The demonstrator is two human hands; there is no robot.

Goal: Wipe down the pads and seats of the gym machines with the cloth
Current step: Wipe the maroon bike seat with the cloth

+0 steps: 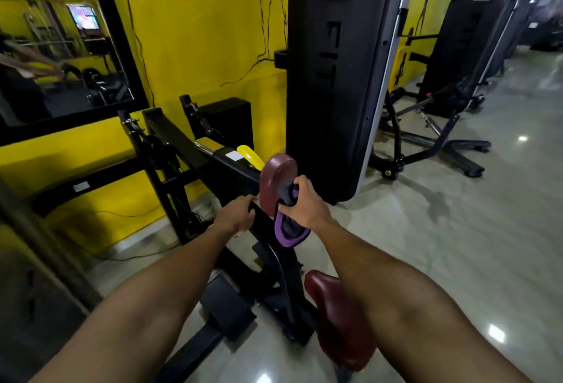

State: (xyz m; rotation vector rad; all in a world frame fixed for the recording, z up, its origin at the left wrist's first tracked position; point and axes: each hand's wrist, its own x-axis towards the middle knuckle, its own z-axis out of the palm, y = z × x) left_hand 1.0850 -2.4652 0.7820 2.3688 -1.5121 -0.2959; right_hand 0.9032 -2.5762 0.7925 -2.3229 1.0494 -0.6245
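A maroon chest pad (275,181) stands upright on a black machine frame (274,261) in front of me. My right hand (304,203) grips a dark grey and purple cloth (289,230) and presses it against the pad's right face; the cloth's lower end hangs below the hand. My left hand (236,215) is closed on the black frame bar just left of the pad. Lower down, a maroon seat (338,318) sits on the same machine, partly hidden by my right forearm.
A tall black weight-stack cover (341,78) stands right behind the pad. A second machine (466,56) is further right. The yellow wall (198,32) and a mirror (61,47) are on the left. Shiny grey floor (457,215) spreads to the right.
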